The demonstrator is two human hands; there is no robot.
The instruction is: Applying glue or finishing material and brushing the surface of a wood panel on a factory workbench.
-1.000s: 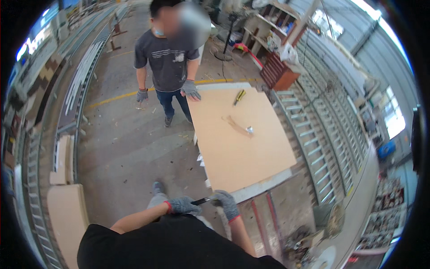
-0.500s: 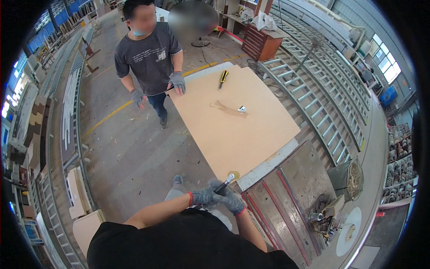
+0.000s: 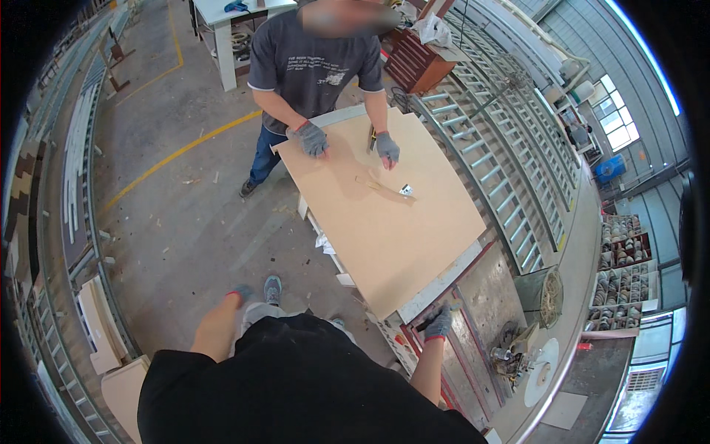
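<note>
A large tan board (image 3: 384, 222) lies on a workbench in front of me. My right hand (image 3: 438, 325), in a grey glove, is closed on a dark slim tool (image 3: 423, 324) at the board's near corner. My left hand (image 3: 238, 295), also gloved, hangs low beside my leg, away from the board; its fingers are unclear. A co-worker stands at the far end with one gloved hand (image 3: 313, 138) and the other (image 3: 387, 149) pressed on the board. A wooden strip with a metal end (image 3: 386, 186) lies on the board near them.
Long metal rail racks (image 3: 503, 148) run along the right of the bench. A metal machine surface (image 3: 481, 311) with a white disc (image 3: 543, 362) sits by my right hand. Parts shelves (image 3: 625, 274) stand far right, pale panels (image 3: 100, 325) stack on the left, and a yellow line (image 3: 177, 152) crosses the floor.
My hands, together at my front before, have parted: the left dropped to my side, the right reached the board's near corner. The co-worker now has both hands on the board.
</note>
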